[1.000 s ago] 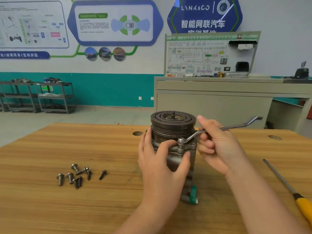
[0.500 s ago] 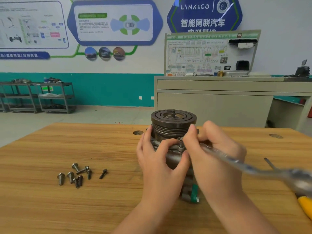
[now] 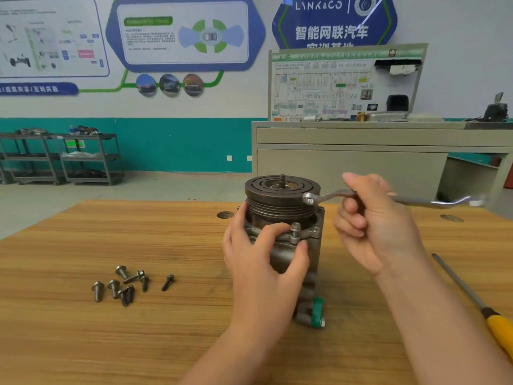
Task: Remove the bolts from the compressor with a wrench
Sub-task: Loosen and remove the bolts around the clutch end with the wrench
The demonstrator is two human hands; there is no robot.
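right fingers (image 3: 358,209) grip wrench (image 3: 327,196); left fingers (image 3: 266,232) grip compressor (image 3: 280,201); "lynk&co" sign (image 3: 319,6).

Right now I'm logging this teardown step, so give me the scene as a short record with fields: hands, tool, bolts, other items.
left hand: grips the compressor body, steadying it upright on the wooden table
right hand: holds the wrench, its ring end lifted beside the pulley, off the bolt
raised bolt: stands up out of the flange, unscrewed partway
loose bolts: a cluster on the table, left of the compressor
screwdriver: yellow handle, lies at the right edge
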